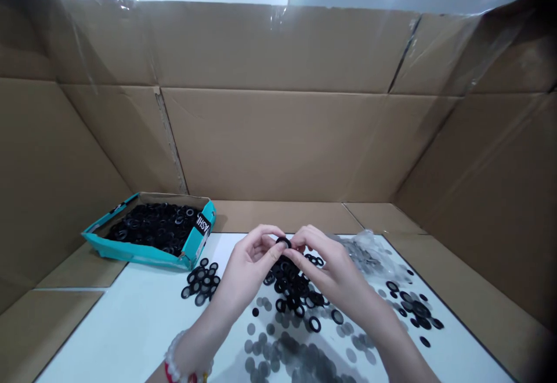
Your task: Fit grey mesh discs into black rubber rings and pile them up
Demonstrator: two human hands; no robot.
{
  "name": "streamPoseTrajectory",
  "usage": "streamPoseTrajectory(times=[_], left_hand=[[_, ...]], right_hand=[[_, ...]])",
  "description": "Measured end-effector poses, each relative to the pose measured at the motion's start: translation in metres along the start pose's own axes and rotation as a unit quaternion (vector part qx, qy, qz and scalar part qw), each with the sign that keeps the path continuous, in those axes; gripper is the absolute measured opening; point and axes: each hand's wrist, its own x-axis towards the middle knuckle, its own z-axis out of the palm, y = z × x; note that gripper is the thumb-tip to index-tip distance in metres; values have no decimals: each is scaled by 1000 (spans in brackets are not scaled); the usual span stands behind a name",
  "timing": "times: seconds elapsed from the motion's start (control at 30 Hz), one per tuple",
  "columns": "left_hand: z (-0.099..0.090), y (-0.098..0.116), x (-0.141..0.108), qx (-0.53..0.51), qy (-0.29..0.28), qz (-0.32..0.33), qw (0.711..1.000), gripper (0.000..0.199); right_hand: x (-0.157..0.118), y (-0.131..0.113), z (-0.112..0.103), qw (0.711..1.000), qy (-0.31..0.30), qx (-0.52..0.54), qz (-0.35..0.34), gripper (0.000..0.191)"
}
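Observation:
Between the fingertips of both hands is a small black ring (284,242), held up over the middle of the white table. My left hand (257,255) pinches its left side with thumb and forefinger. On the other side, the thumb and forefinger of my right hand (321,255) close on its right edge. Directly below lies a heap of black rings (289,284), partly hidden by the hands. Grey translucent discs (300,354) are spread over the table nearer to me. Whether a disc sits inside the held ring is too small to tell.
A teal box (143,252) full of black rings stands at the left back. Beside it lies a group of rings with grey centres (201,281). A clear plastic bag (369,252) and black discs (420,310) lie at the right. Cardboard walls (278,145) enclose the table (130,325).

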Motion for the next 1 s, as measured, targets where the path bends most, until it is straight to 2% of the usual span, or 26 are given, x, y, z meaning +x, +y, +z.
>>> streamPoseTrajectory(times=[0.07, 0.13, 0.2, 0.27, 0.37, 0.43, 0.5, 0.6, 0.67, 0.77, 0.87, 0.93, 1.0], left_hand=[[-2, -1, 0, 75, -3, 38, 996, 6], [-3, -3, -1, 143, 19, 79, 986, 7], [-3, -3, -1, 158, 38, 95, 982, 8], [-3, -2, 0, 118, 23, 80, 989, 7], [-5, 3, 2, 59, -48, 15, 997, 11], [-6, 4, 4, 60, -72, -12, 996, 12], [-6, 2, 4, 76, -56, -10, 995, 11], [-4, -1, 2, 115, 4, 33, 993, 8], [-4, 0, 1, 137, 19, 52, 989, 8], [-8, 4, 0, 96, -48, 1, 994, 15], [-15, 3, 2, 3, -120, -78, 990, 19], [-17, -2, 3, -38, -142, -103, 984, 17], [-17, -6, 3, -58, -155, -112, 980, 16]], right_hand=[[-1, 1, -1, 1000, -12, 2, 3, 19], [-2, 1, -1, 1000, -15, 2, -2, 20], [-2, 1, -3, 1000, -6, 2, -8, 21], [-2, 2, -5, 1000, -3, 8, 0, 20], [-2, 4, -7, 999, -21, 19, 31, 20], [-1, 4, -7, 998, -38, 18, 50, 20], [-1, 2, -6, 997, -48, 9, 65, 21], [-2, -1, -4, 996, -48, -10, 79, 22], [-3, -1, -3, 996, -42, -18, 79, 24], [-3, -1, -4, 997, -36, -15, 68, 21], [-3, 0, -7, 998, -52, 20, 32, 6], [-3, -1, -9, 996, -80, 45, -8, 19], [-3, -3, -10, 994, -91, 48, -34, 23]])
